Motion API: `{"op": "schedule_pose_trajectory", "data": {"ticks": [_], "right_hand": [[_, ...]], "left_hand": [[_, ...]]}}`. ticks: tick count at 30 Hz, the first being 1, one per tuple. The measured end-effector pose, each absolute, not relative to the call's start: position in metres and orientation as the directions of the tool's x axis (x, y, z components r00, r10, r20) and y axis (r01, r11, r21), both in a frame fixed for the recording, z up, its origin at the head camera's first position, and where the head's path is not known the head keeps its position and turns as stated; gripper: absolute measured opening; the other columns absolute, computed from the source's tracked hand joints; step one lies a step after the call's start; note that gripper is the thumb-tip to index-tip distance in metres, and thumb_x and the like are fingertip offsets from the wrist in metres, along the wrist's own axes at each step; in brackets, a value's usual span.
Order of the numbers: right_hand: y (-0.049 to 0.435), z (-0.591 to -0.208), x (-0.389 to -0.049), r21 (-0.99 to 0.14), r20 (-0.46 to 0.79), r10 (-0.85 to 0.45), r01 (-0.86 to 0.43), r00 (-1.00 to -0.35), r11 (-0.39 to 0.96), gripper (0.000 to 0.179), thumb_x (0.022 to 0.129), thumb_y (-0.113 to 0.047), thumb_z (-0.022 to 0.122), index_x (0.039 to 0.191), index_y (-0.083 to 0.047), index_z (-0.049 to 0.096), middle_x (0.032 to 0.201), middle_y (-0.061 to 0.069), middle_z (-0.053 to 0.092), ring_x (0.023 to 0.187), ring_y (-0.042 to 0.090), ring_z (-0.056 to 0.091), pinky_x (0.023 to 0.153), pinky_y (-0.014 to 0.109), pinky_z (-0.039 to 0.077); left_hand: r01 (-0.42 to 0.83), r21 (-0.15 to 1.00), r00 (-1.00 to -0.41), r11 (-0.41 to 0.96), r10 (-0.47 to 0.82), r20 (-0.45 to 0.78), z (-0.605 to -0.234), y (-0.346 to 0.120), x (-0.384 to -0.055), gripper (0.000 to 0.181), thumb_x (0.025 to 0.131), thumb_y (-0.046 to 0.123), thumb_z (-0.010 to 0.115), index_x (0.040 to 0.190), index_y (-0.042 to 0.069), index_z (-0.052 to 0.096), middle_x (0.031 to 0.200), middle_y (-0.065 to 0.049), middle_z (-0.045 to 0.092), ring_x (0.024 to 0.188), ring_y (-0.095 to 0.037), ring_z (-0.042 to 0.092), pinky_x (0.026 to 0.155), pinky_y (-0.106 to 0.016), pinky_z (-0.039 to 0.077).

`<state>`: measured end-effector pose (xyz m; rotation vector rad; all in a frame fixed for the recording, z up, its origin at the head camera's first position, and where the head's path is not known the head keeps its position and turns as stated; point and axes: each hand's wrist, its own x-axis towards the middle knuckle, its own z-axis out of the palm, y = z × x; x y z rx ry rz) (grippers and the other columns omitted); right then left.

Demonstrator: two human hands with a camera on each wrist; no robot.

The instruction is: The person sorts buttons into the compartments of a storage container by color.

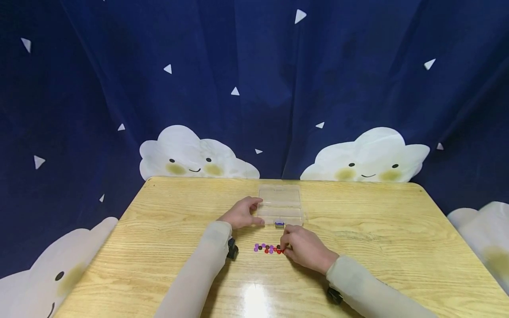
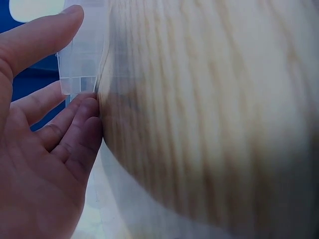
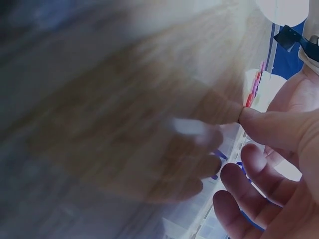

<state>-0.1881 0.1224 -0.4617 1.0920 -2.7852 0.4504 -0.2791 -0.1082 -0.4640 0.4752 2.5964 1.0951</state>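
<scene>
On table [image 1: 366, 221], we have box [image 1: 280, 211] just right of our left hand [image 1: 241, 213], ahead of right hand [image 1: 305, 247]. Discs [image 1: 271, 251]: left from right fingertips, nearer us than box. Curtain [image 1: 274, 119]: beyond 2 hands, behind table.

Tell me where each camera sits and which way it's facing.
Head: worn on the head, faces forward and down over the table; left hand, right hand and sleeves show.
Left wrist: worn there, faces the clear box; the left hand shows.
Right wrist: worn there, faces the table and small colored pieces; mainly the right hand shows.
Shared: head and left wrist views both show the left hand and clear box.
</scene>
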Motion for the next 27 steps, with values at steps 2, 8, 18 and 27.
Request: {"op": "schedule_pose_trajectory", "data": {"ticks": [2, 8, 18, 27], "right_hand": [[0.1224, -0.4615, -0.1883, -0.232, 0.211, -0.642, -0.676, -0.737, 0.7, 0.016, 0.077, -0.009, 0.08, 0.075, -0.022, 0.072, 0.084, -0.009, 0.058, 0.075, 0.005, 0.055, 0.064, 0.02, 0.05], [0.1229, -0.461, -0.1878, -0.23, 0.201, -0.644, -0.675, -0.738, 0.701, 0.015, 0.078, -0.01, 0.08, 0.076, -0.022, 0.07, 0.08, -0.01, 0.057, 0.073, 0.004, 0.052, 0.061, 0.019, 0.047], [0.1234, -0.4612, -0.1869, -0.218, 0.209, -0.648, -0.681, -0.732, 0.699, 0.014, 0.079, -0.009, 0.079, 0.078, -0.021, 0.072, 0.08, -0.01, 0.061, 0.074, 0.006, 0.054, 0.062, 0.02, 0.048], [0.1245, -0.4643, -0.1847, -0.202, 0.24, -0.64, -0.683, -0.73, 0.702, 0.014, 0.076, -0.007, 0.08, 0.075, -0.019, 0.073, 0.079, -0.01, 0.062, 0.073, 0.007, 0.056, 0.062, 0.02, 0.05]], "left_hand": [[0.19, 0.726, -0.907, 0.661, 0.401, -0.128, -0.4642, -0.1081, -0.2794, 0.076, 0.082, 0.025, 0.082, 0.147, 0.011, 0.048, 0.134, -0.011, 0.057, 0.125, -0.028, 0.054, 0.108, -0.044, 0.046], [0.184, 0.727, -0.908, 0.662, 0.397, -0.132, -0.4646, -0.1078, -0.2795, 0.076, 0.081, 0.025, 0.082, 0.147, 0.012, 0.047, 0.134, -0.011, 0.057, 0.126, -0.028, 0.054, 0.108, -0.044, 0.046], [0.185, 0.727, -0.908, 0.661, 0.398, -0.131, -0.4642, -0.108, -0.2804, 0.076, 0.081, 0.024, 0.083, 0.147, 0.011, 0.047, 0.133, -0.011, 0.057, 0.125, -0.028, 0.054, 0.108, -0.043, 0.045], [0.197, 0.723, -0.908, 0.663, 0.402, -0.121, -0.4667, -0.1085, -0.2811, 0.077, 0.081, 0.026, 0.083, 0.147, 0.01, 0.048, 0.132, -0.011, 0.058, 0.124, -0.027, 0.054, 0.108, -0.044, 0.046]]}}
